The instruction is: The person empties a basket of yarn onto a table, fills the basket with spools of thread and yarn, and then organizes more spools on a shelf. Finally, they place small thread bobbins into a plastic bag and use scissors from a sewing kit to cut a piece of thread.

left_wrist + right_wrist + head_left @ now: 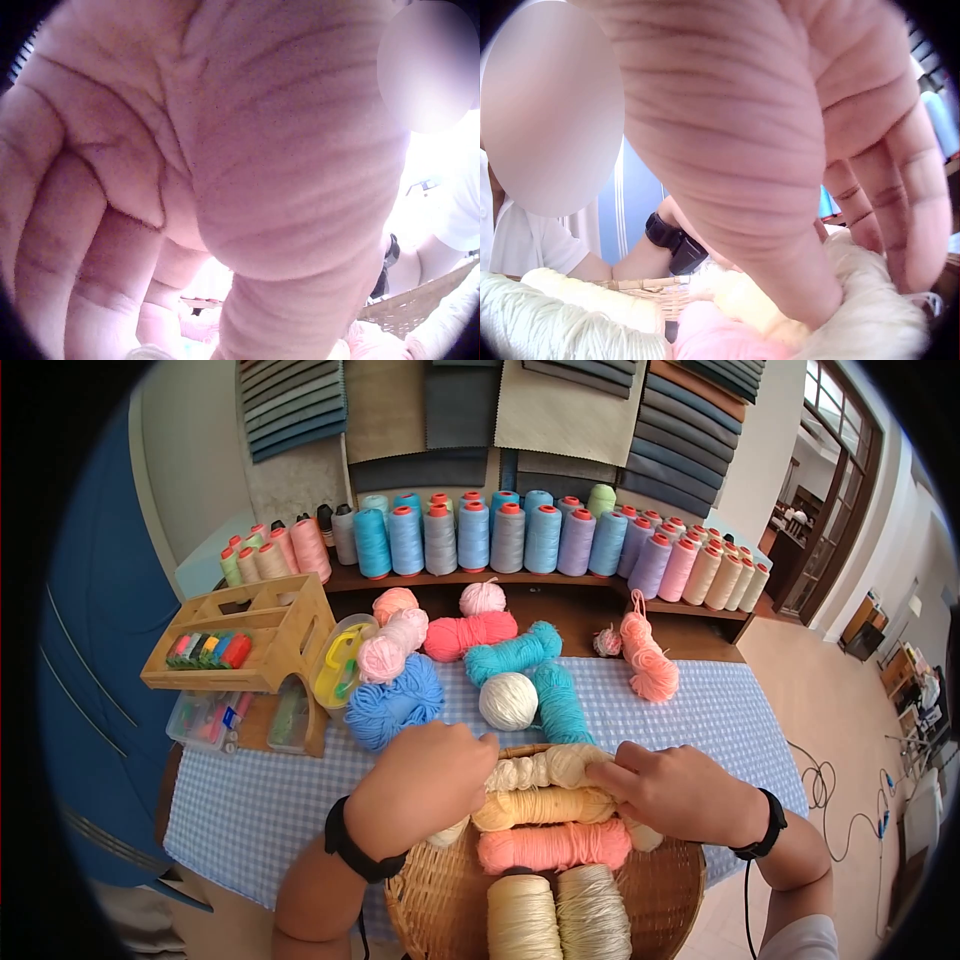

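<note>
A twisted cream yarn skein (545, 770) lies across the far side of a round wicker basket (430, 905). My right hand (685, 792) grips its right end; in the right wrist view, thumb and fingers (911, 225) curve around the cream yarn (874, 307). At the skein's left end is my left hand (425, 785), fingers curled round it, their tips hidden from the head view. Nearer in the basket lie a yellow skein (545, 808) and a coral skein (555, 846), then a cream cone (523, 918) and a beige cone (593, 915).
Beyond the basket are a white ball (508, 701), teal skeins (562, 705) and blue yarn (396, 703) on the checked cloth (250, 800). A wooden organizer (240, 635) stands at left. Thread cones (507, 538) line the back shelf. A coral skein (648, 655) lies at right.
</note>
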{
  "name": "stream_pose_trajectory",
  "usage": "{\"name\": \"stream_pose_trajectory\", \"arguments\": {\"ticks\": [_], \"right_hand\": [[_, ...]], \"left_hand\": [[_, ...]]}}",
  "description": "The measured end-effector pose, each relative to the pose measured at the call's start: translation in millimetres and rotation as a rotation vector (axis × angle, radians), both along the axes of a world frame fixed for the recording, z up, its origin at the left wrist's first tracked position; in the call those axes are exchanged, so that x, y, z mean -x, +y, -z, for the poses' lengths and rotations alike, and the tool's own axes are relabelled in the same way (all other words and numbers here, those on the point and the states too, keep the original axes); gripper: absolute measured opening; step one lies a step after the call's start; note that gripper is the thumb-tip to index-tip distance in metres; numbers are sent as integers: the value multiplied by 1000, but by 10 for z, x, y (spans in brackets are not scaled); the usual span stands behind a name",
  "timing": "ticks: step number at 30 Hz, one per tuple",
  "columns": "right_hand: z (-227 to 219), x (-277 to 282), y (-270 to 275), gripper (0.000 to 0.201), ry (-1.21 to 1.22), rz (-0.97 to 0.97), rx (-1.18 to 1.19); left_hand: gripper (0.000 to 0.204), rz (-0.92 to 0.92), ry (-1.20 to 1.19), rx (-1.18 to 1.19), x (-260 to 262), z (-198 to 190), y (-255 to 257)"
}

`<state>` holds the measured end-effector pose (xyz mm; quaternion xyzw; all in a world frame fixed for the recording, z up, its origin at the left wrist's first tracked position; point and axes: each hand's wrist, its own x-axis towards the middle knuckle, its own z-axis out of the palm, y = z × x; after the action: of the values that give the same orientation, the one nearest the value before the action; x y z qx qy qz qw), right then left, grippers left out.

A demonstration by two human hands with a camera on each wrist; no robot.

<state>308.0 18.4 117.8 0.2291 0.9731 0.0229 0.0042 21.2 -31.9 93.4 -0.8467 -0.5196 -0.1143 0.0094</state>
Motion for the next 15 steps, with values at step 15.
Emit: {"name": "stream_pose_trajectory", "arguments": {"ticks": [15], "right_hand": [[33,-59,68,48,-19,-99,96]], "left_hand": [[22,172,-90,149,170,110,30]]}}
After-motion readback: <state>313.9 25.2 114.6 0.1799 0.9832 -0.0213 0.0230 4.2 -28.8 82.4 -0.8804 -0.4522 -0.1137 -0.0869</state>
